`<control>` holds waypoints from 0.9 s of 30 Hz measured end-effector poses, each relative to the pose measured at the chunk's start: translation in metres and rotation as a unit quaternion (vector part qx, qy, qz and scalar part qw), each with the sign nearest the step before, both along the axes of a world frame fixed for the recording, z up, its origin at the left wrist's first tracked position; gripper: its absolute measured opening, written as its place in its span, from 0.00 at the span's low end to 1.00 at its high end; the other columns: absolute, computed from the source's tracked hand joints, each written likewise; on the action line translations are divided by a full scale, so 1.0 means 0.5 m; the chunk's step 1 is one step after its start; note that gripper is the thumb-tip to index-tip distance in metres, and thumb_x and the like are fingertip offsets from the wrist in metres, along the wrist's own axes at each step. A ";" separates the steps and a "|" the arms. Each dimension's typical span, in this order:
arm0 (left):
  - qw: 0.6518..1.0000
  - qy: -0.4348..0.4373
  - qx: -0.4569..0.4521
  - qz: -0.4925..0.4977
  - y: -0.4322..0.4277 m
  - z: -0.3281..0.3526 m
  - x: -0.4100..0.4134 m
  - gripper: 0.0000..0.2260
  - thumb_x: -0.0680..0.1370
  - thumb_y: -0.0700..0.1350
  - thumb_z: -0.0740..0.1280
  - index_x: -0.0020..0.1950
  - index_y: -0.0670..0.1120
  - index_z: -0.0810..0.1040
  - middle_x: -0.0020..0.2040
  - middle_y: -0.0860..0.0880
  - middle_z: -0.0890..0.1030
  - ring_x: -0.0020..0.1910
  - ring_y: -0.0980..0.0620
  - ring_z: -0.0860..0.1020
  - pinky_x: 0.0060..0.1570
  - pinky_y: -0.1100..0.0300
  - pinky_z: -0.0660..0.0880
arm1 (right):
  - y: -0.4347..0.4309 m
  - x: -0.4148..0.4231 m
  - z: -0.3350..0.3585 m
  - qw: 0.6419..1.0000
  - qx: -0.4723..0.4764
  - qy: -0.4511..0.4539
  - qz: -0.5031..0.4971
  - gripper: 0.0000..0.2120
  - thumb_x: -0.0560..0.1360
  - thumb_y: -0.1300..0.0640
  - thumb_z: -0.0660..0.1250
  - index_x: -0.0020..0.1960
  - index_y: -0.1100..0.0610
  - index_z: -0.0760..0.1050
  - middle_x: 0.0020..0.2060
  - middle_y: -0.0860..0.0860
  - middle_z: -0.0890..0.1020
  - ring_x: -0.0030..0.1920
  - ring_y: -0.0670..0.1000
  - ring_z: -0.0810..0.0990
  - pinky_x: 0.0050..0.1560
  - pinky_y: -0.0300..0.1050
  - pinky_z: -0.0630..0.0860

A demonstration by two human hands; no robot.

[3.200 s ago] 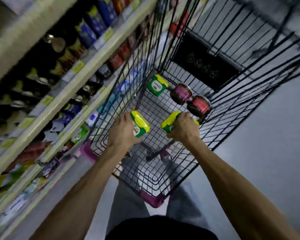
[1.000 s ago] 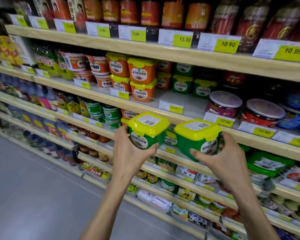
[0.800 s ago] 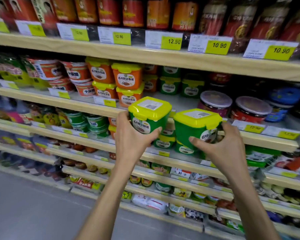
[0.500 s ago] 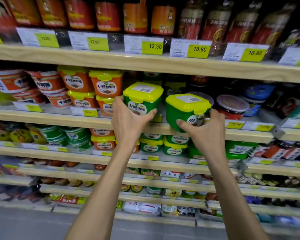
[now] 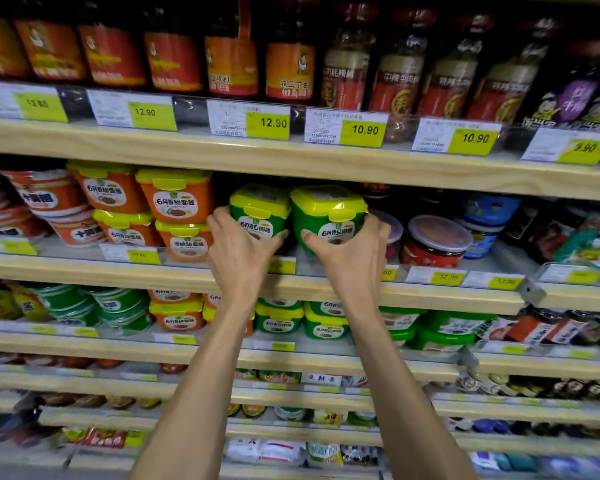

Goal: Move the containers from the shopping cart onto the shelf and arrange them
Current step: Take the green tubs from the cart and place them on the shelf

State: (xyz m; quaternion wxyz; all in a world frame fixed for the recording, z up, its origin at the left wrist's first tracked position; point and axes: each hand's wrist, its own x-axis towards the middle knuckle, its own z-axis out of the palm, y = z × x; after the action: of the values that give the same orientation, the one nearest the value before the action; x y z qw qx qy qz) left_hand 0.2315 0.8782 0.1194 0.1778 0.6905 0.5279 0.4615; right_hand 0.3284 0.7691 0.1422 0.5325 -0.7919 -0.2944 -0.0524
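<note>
Only the head cam here, looking straight at the store racks.

The left hand (image 5: 238,251) has its fingers and thumb wrapped round the left tub (image 5: 260,216), a green one with a yellow lid. The right hand (image 5: 352,251) grips the right tub (image 5: 328,216) the same way, thumb on the front and fingers round the far side. Both tubs are upright, side by side and almost touching, label facing out.

Half a second ago the two tubs hung in front of the shelf (image 5: 187,275) edge. Now they're pushed further in, over the board and tucked under the rack above. The hands cover the bottoms, so I can't tell if the tubs sit on the board or hang just above it. A few seconds back the same hands were down in the cart grabbing these two; the cart is out of view now.

Just left of the left tub are the stacked orange tubs (image 5: 175,199). To the right of the right tub is a red jar (image 5: 435,242) with a clear lid, and a blue container (image 5: 489,209) behind it. More green tubs (image 5: 279,320) sit one level down, below the hands. Up top are sauce bottles (image 5: 231,60) with yellow price tags (image 5: 267,123) along the edge.
</note>
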 end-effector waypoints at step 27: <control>0.989 0.140 -0.029 -0.030 -0.011 0.002 -0.063 0.27 0.72 0.54 0.77 0.60 0.38 0.74 0.57 0.38 0.78 0.57 0.36 0.77 0.43 0.48 0.72 | -0.013 0.001 -0.018 0.999 0.002 -0.028 -0.016 0.41 0.62 0.41 0.81 0.66 0.59 0.70 0.56 0.49 0.67 0.56 0.53 0.74 0.50 0.40 0.67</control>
State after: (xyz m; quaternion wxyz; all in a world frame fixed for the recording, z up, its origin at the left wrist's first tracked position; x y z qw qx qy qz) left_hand 0.1999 0.8727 0.1205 0.1359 0.7582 0.5400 0.3391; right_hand 0.3290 0.7628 0.1331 0.5249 -0.7935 -0.2964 -0.0833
